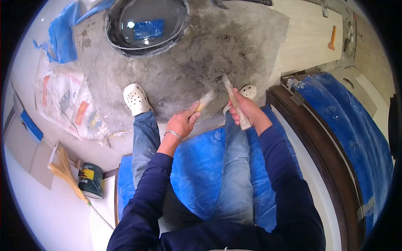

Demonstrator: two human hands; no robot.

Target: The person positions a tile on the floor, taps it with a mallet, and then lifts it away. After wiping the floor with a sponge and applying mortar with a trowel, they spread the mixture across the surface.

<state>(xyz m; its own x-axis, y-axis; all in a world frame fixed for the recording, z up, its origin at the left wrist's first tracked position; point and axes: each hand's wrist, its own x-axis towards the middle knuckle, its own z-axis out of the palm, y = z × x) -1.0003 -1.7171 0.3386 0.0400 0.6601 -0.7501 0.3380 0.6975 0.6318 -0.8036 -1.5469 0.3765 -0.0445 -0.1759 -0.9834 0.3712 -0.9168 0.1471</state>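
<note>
Head view: I see left hand [181,124] wrapped around pale tool [206,99], then right hand [248,109] gripping wooden handle [228,85], both near grey paste [217,52]. Probably both are stiff, light, maybe slippery; better hold them mid-length, firmly.

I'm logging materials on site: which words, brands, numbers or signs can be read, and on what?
"BO", on the dark green can; the letters after it are too blurred.
White sack: printed marks, too blurred to read.
I can read no other text.
</note>
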